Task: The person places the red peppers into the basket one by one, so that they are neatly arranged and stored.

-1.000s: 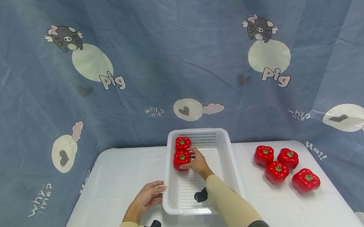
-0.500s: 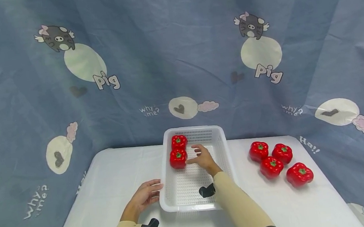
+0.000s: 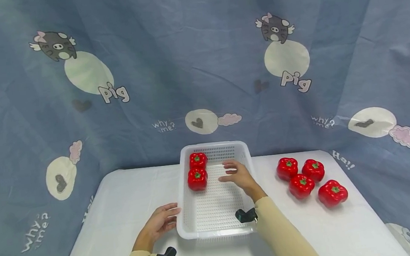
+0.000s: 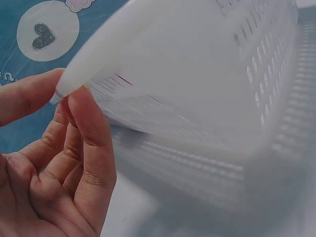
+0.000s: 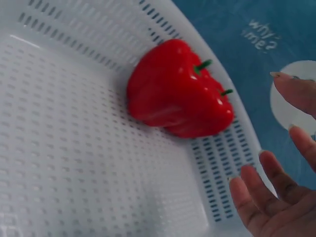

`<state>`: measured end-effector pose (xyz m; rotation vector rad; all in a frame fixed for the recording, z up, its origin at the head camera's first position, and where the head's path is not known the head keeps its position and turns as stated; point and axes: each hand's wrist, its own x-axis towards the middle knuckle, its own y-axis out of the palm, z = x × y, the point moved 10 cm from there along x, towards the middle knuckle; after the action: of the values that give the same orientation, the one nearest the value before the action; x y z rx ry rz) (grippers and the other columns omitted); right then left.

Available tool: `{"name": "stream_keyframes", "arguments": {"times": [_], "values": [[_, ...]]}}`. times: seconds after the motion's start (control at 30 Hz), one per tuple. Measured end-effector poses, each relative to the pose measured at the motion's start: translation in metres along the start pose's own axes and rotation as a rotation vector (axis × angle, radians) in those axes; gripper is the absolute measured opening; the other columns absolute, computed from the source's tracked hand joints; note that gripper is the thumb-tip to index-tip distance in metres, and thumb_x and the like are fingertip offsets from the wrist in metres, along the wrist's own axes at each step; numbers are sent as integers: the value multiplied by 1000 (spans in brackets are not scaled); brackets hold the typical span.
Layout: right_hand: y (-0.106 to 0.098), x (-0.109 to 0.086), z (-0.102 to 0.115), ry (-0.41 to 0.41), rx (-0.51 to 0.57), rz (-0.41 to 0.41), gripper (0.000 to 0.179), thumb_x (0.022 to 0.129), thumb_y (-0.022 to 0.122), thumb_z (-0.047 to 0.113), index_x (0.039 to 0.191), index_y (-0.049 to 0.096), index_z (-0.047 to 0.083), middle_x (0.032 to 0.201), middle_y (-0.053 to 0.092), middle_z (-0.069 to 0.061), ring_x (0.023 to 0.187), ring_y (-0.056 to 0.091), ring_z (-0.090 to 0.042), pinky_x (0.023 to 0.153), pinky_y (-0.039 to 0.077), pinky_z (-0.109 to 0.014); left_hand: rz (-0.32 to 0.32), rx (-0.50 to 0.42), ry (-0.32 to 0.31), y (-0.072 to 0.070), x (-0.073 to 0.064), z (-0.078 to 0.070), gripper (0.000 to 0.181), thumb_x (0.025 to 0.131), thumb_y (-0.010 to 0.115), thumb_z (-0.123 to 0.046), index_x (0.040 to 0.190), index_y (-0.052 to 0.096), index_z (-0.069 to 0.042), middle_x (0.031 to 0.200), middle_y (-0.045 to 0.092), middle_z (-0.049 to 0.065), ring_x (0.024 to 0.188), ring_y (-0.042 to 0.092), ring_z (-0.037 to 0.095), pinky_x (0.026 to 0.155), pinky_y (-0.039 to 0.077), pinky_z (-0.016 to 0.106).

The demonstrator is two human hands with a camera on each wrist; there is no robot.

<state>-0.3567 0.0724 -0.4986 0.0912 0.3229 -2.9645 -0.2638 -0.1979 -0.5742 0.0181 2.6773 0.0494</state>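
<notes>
A white perforated basket (image 3: 223,232) stands on the table, with two red bell peppers (image 3: 197,180) along its left side near the far end. My left hand (image 3: 158,222) is at the basket's left edge; in the left wrist view, its thumb and fingers pinch the basket's rim (image 4: 106,37). Over the inside of the basket, my right hand (image 3: 241,177) has its fingers spread and holds nothing. It is to the right of the nearer pepper, apart from it. In the right wrist view, the peppers (image 5: 170,91) overlap, green stems showing.
Several more red bell peppers (image 3: 301,186) sit grouped on the white table (image 3: 136,189), right of the basket. A blue curtain (image 3: 152,58) with pig prints hangs just behind the table's far edge.
My right hand has let go of the nearer pepper and moved right, away from it. The left hand has stayed at the basket's left rim. The head view has shifted slightly.
</notes>
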Motion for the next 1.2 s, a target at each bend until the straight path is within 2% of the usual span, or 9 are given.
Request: {"name": "stream_keyframes", "arguments": {"times": [0.17,0.33,0.57,0.8,1.07,1.2], "values": [[-13,-10,6,-46,20,7,60,77,78,4,132,54,7,132,52,-19,122,51,-39,96,48,-47,21,-8,1,0,2,-1,48,88,66,-12,129,51,7,100,67,9,81,63,18,67,56,28],[-31,-22,9,-83,66,-16,60,77,76,-1,132,53,4,133,51,-22,124,50,-40,97,48,-47,11,-5,0,1,3,-1,45,87,67,-12,127,54,6,99,68,9,82,63,19,68,56,29],[-57,-37,4,-90,98,-66,56,80,73,0,131,51,2,135,51,-19,125,48,-38,99,46,-47,10,8,11,0,2,-1,42,88,66,-12,125,55,6,100,68,9,82,64,19,68,56,29],[-85,-54,-6,-74,106,-149,53,84,71,1,132,50,3,137,50,-22,126,48,-37,101,43,-46,17,6,13,0,2,-1,42,88,66,-12,124,55,6,100,68,9,83,64,19,70,57,30],[-122,-75,-19,-82,109,-297,54,84,73,6,133,49,4,133,53,-17,125,50,-30,92,46,-16,39,0,19,2,0,-2,44,89,66,-13,126,53,7,100,67,8,83,63,18,70,56,29],[-141,-87,-27,-72,135,-388,56,83,74,7,133,49,6,132,54,-14,123,50,-28,97,44,-20,23,1,17,2,1,-2,43,89,66,-12,125,54,7,101,67,9,83,63,19,70,56,29]]}}
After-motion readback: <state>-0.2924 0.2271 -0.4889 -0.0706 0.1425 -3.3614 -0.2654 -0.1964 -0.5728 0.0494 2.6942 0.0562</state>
